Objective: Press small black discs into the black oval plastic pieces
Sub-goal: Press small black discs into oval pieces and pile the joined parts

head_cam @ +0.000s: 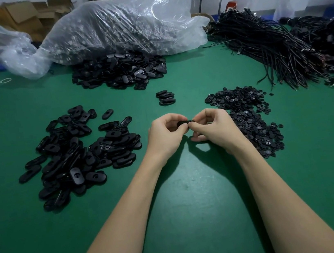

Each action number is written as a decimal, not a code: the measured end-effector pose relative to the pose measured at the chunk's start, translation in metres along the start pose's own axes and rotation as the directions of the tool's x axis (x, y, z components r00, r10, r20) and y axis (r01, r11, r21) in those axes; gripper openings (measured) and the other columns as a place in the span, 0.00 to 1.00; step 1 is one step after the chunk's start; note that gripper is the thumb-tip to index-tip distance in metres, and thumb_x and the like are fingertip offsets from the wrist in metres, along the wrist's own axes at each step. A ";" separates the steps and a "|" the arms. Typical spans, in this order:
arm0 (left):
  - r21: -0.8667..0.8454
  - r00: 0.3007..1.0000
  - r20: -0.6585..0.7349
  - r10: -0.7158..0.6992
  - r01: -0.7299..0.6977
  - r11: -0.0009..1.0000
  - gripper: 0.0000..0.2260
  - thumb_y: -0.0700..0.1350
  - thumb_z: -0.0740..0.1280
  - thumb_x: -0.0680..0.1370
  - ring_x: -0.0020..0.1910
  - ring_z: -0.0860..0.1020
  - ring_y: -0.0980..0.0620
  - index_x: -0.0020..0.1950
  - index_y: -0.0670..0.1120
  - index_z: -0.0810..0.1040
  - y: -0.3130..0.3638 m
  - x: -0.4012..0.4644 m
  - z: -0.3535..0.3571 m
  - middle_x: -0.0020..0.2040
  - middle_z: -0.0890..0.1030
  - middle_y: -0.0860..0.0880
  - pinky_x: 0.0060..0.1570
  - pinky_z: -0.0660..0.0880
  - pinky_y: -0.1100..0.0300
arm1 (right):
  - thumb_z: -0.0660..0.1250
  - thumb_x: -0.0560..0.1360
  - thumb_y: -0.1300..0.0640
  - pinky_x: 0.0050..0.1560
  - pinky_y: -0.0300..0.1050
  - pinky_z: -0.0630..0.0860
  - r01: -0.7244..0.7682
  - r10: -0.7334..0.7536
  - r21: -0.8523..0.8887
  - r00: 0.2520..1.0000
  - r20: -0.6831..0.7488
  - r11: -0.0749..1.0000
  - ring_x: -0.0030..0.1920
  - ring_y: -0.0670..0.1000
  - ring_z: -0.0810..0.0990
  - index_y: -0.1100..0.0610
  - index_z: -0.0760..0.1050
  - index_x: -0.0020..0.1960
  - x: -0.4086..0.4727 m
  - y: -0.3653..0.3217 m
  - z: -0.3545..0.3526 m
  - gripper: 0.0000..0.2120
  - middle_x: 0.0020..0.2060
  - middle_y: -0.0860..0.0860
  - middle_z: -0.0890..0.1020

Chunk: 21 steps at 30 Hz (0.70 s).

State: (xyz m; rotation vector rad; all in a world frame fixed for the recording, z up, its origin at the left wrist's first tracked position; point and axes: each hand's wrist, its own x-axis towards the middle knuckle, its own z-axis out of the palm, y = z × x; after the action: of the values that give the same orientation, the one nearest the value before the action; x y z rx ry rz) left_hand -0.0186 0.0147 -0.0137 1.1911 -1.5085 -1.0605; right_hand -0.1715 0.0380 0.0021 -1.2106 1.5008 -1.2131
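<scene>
Both bare forearms come in from the bottom edge over the green tabletop (184, 209), and the left hand (164, 134) and right hand (212, 129) meet in the middle, fingers curled, pinching one black oval piece (185, 123) between them; it's mostly hidden by fingertips, so I can't tell if a disc is in it. To the left sits a loose pile of oval pieces (80, 157), smooth matte plastic, some showing a keyhole-shaped slot. To the right is a heap of small black discs (248, 117), too tiny to make out properly. Just beyond the hands is a neat little stack of ovals (166, 97). Further back, a bigger oval heap (120, 73) spills from a crinkly clear plastic bag (122, 25), with bundled black cables (268, 47) on the right. Faint white scribbles (1, 81) on the mat, unreadable. Cardboard boxes (24, 15) at the very back, cut off.
</scene>
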 end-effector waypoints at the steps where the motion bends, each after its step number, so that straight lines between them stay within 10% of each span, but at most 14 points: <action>1: -0.021 1.000 0.018 0.019 -0.019 1.000 0.06 0.40 0.74 0.75 0.45 0.84 0.57 0.49 0.50 0.83 0.000 0.000 -0.002 0.44 0.86 0.52 0.49 0.78 0.65 | 0.74 0.75 0.66 0.39 0.45 0.84 -0.002 0.003 0.055 1.000 -0.005 0.998 0.32 0.48 0.82 0.63 0.79 0.47 -0.001 0.000 0.000 0.04 0.32 0.52 0.82; 9: 0.299 0.964 -0.048 0.260 -0.234 0.925 0.08 0.42 0.75 0.74 0.43 0.81 0.62 0.52 0.51 0.85 -0.006 0.024 -0.017 0.48 0.84 0.57 0.45 0.74 0.72 | 0.72 0.77 0.61 0.38 0.45 0.84 -0.018 0.039 0.141 0.989 -0.146 0.990 0.29 0.46 0.80 0.57 0.81 0.51 0.005 -0.003 0.017 0.03 0.43 0.55 0.87; 15: 0.354 0.959 -0.259 0.112 -0.013 0.935 0.09 0.48 0.73 0.76 0.50 0.80 0.52 0.55 0.53 0.84 -0.001 0.088 -0.013 0.54 0.84 0.54 0.50 0.73 0.62 | 0.69 0.76 0.51 0.51 0.54 0.83 0.025 -0.089 -0.263 0.968 -0.234 0.965 0.40 0.51 0.85 0.50 0.83 0.46 0.011 0.008 0.030 0.04 0.41 0.46 0.87; 21: 0.380 0.952 -0.300 -0.059 0.176 0.908 0.06 0.46 0.70 0.78 0.50 0.79 0.52 0.54 0.53 0.81 -0.005 0.115 -0.012 0.54 0.84 0.55 0.45 0.69 0.62 | 0.69 0.75 0.49 0.48 0.55 0.83 0.002 -0.069 -0.282 0.971 -0.230 0.959 0.39 0.51 0.85 0.48 0.82 0.44 0.013 0.008 0.030 0.05 0.40 0.44 0.86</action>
State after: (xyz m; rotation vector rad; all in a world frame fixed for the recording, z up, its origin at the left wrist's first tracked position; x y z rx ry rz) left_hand -0.0195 -0.0998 0.0002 1.6650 -1.4794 -0.6288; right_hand -0.1461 0.0203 -0.0121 -1.3160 1.8867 -1.2331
